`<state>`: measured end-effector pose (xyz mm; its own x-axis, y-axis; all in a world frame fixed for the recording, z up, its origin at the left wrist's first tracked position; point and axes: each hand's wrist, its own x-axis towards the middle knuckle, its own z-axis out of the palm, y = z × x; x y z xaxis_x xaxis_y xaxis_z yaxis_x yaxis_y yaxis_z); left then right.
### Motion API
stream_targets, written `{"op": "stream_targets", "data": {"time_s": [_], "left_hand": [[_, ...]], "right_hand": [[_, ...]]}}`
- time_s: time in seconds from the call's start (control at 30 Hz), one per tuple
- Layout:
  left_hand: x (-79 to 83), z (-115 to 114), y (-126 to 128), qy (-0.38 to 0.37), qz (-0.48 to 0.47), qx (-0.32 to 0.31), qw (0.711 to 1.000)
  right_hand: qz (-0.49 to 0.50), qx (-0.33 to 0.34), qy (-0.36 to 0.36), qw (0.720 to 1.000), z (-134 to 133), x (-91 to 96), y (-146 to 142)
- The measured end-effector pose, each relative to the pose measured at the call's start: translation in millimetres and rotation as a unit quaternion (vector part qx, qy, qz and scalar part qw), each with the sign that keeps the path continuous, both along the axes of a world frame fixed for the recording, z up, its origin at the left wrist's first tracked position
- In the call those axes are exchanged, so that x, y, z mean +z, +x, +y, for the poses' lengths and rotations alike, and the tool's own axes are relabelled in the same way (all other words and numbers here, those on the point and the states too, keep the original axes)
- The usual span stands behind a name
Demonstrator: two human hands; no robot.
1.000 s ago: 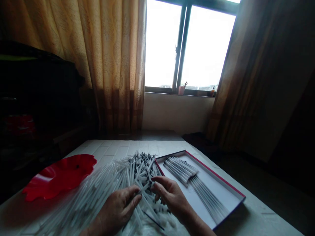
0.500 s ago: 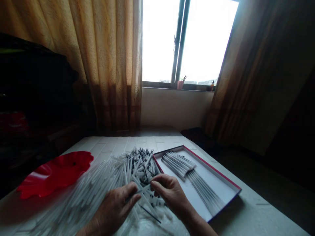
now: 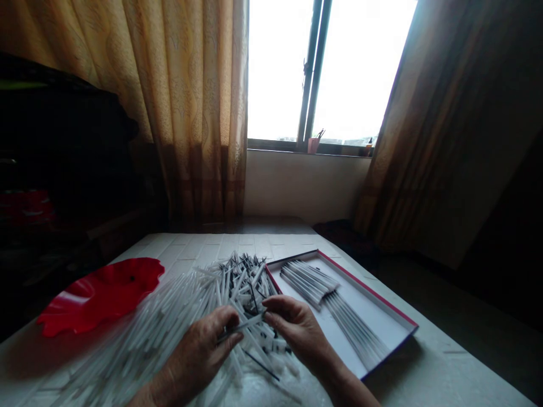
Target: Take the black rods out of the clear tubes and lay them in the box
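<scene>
Thin white stick (image 3: 241, 327) is pinched between the fingertips of the left hand (image 3: 195, 353) and right hand (image 3: 297, 333), over a loose heap of sticks (image 3: 237, 288), just beside an open red-edged box (image 3: 365, 285).

The thin white stick (image 3: 240, 327) between the hands now shows more of its length, slanting from a dark end at the fingers of the left hand (image 3: 195, 355) up toward the right hand (image 3: 299, 333). The head view has tipped up slightly, so the desk (image 3: 169, 246) sits a little higher in the frame.
</scene>
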<state>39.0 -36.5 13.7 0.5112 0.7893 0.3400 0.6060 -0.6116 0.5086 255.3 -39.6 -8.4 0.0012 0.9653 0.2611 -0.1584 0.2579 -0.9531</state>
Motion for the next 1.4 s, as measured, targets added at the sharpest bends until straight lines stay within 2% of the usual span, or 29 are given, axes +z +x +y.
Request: {"op": "stream_targets", "data": {"time_s": [0.4,0.63,0.8,1.2,1.4], "left_hand": [[-1.3,-0.5,-1.1,-0.014,0.020,-0.019,1.000],[1.2,0.9,-2.6,0.009,0.007,-0.004,1.000],[3.9,2.0,-1.9,-0.003,0.025,-0.012,1.000],[-0.4,4.3,-2.9,0.002,0.005,0.013,1.000],[6.6,3.9,-2.3,-0.040,0.019,-0.012,0.999]], "right_hand": [[0.015,-0.006,-0.003,1.000,1.1,-3.3,2.2],[0.018,-0.005,-0.008,1.000,-0.7,0.3,3.0],[0.011,-0.008,-0.010,1.000,-1.8,3.3,4.2],[-0.003,-0.019,-0.004,1.000,-2.3,8.5,7.4],[-0.012,-0.023,-0.001,1.000,-1.1,7.8,8.9]]}}
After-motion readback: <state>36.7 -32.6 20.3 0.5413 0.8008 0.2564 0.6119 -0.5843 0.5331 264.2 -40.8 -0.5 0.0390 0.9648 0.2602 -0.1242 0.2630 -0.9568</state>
